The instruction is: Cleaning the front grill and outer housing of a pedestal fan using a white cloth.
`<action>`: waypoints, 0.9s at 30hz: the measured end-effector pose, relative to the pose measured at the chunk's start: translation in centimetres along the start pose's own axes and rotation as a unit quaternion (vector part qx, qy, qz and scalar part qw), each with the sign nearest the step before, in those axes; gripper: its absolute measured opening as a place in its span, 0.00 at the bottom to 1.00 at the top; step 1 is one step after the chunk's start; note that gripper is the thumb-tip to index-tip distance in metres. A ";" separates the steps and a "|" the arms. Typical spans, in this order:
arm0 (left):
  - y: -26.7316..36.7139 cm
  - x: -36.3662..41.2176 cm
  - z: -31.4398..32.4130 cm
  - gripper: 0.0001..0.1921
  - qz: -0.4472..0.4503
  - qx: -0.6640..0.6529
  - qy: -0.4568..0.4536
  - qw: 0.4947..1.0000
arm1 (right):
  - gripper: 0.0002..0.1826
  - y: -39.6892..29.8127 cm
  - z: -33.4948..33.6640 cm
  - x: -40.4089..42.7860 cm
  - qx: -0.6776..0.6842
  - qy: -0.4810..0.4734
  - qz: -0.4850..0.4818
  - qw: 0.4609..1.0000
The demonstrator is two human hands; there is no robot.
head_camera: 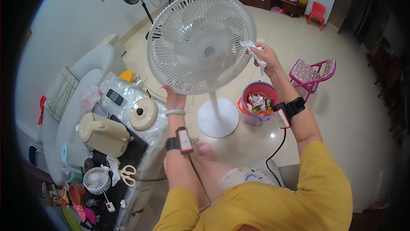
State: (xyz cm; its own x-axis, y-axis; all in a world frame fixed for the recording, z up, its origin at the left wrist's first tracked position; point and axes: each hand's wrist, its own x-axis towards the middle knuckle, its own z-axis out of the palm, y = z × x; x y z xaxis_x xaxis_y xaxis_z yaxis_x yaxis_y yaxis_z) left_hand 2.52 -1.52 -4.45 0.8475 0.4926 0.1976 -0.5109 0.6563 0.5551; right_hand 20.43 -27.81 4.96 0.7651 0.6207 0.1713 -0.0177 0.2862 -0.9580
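Note:
A white pedestal fan [209,50] stands before me, its round slatted grille facing up towards me. At the grille's lower left rim is my left hand [175,99], with the thumb showing and the other fingers hidden behind the guard. My right hand [268,59] pinches a crumpled white tissue [247,44] at the right edge of the grille. One end of the tissue lies over the slats and the other hangs below the fingers. Under the grille, the pole [214,103] runs down to a round white base [217,120] on the floor.
On the left, a plastic-covered table [120,79] bears an electric kettle [104,133], a lid [143,114], scissors [128,175] and a small fan [96,180]. A filled trash bin [260,119] and a pink folding chair [312,73] stand right. Cables [284,144] hang from both wrist devices.

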 end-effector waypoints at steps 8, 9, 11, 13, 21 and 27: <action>-0.4 0.3 0.0 0.49 0.001 0.014 0.008 1.000 | 0.10 1.6 1.6 1.6 -0.052 0.074 -0.172 0.981; -0.2 0.2 -0.3 0.46 -0.007 -0.012 0.007 1.000 | 0.10 1.6 2.1 1.6 -0.050 0.072 -0.170 0.981; 0.0 0.3 -0.8 0.46 -0.003 -0.011 0.007 1.000 | 0.09 1.2 2.9 1.7 -0.097 0.082 -0.175 0.976; -0.1 0.2 -0.4 0.46 -0.005 -0.012 0.005 1.000 | 0.11 0.3 3.7 1.3 -0.140 0.084 -0.176 0.971; -0.3 0.2 -0.3 0.46 -0.006 -0.029 0.013 0.999 | 0.16 0.1 3.7 2.6 -0.278 0.067 -0.230 0.930; -0.2 0.1 -0.2 0.45 -0.008 -0.025 0.000 1.000 | 0.16 1.2 3.3 3.5 -0.224 0.103 -0.234 0.940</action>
State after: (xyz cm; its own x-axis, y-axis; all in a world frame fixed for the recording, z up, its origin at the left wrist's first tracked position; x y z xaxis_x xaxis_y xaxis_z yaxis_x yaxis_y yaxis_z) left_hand 2.68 -1.46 -4.67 0.8559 0.4811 0.1894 -0.5034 0.6916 0.5180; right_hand 20.95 -22.89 5.13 0.7306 0.3350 0.5951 0.5906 0.1275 -0.7968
